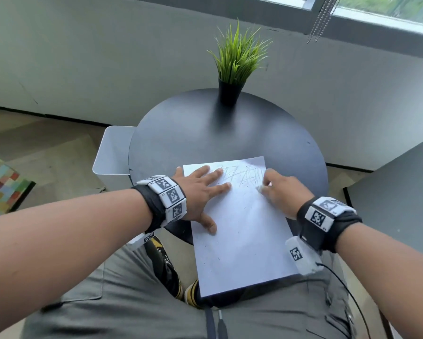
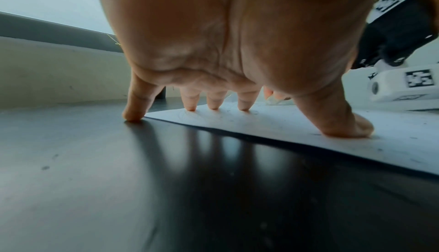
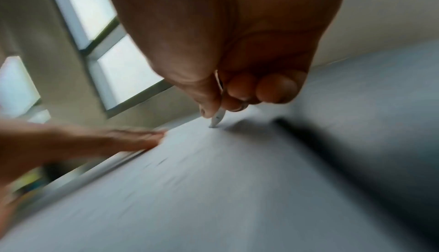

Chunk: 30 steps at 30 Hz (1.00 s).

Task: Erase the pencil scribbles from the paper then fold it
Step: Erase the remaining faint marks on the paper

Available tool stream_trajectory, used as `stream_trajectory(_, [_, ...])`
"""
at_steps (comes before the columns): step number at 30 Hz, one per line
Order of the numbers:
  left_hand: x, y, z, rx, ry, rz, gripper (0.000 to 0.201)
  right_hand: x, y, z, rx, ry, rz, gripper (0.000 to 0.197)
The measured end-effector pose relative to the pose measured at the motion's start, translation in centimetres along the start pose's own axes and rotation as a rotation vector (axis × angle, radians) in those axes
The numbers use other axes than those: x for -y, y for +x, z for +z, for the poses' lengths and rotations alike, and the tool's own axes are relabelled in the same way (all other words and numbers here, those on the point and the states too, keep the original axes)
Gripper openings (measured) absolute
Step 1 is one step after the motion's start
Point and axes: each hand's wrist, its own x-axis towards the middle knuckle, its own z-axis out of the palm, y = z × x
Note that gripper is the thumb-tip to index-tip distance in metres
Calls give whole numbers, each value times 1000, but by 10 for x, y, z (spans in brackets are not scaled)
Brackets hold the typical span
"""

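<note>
Holding: my left hand (image 1: 197, 192) lies flat, fingers spread, pressing the paper (image 1: 242, 231) on the desk (image 1: 205, 133).
Grip: my right hand (image 1: 282, 192) pinches the eraser (image 3: 218, 118) on the scribbles (image 1: 239, 174).
Feel: thin, light, likely to crumple; near end overhangs.

Both forearms reach forward, each wrist wearing a marker band. The left hand (image 1: 200, 194) lies palm down with fingers spread and straight, thumb (image 2: 342, 122) splayed toward the body. The right hand (image 1: 282, 192) curls, fingertips (image 3: 240, 94) pinched together pointing down
</note>
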Motion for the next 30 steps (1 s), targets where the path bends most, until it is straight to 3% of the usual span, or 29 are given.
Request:
stream_trajectory(4, [8, -8, -3, -68, -181, -50, 102, -45, 9, -14, -85, 292, 209, 9])
stream_trajectory(5, [12, -9, -4, -112, -226, -93, 98, -52, 10, -14, -76, 290, 235, 3])
stream_trajectory(7, [23, -10, -6, -189, -246, -223, 95, -58, 9, -20, -100, 176, 276, 15])
stream_trajectory(9, [31, -9, -3, -215, -218, -355, 97, -54, 5, -25, -157, 192, 283, 22])
stream_trajectory(12, [35, -8, 3, -228, -194, -394, 90, -33, -6, -16, -121, 374, 204, 25])
stream_trajectory(15, [35, -7, 4, -256, -242, -389, 58, -15, -11, 0, -19, 334, 162, 35])
stream_trajectory(17, [37, -7, 1, -322, -361, -402, 23, -13, -7, 6, -40, 295, 167, 44])
stream_trajectory(18, [38, -7, -3, -354, -468, -397, 15, -14, -2, 6, -57, 293, 175, 50])
stream_trajectory(21, [48, -6, -19, -490, -824, -331, 25, -11, 10, -2, -70, 421, 179, 54])
stream_trajectory(24, [54, -16, -49, -641, -1248, -147, 10, -3, 17, -23, -66, 739, 105, 31])
stream_trajectory(27, [52, -28, -89, -737, -1423, 20, 13, 7, 16, -54, -188, 795, 7, 10])
stream_trajectory(30, [55, -40, -120, -878, -1549, 183, 38, 20, 7, -83, -352, 906, -124, 7])
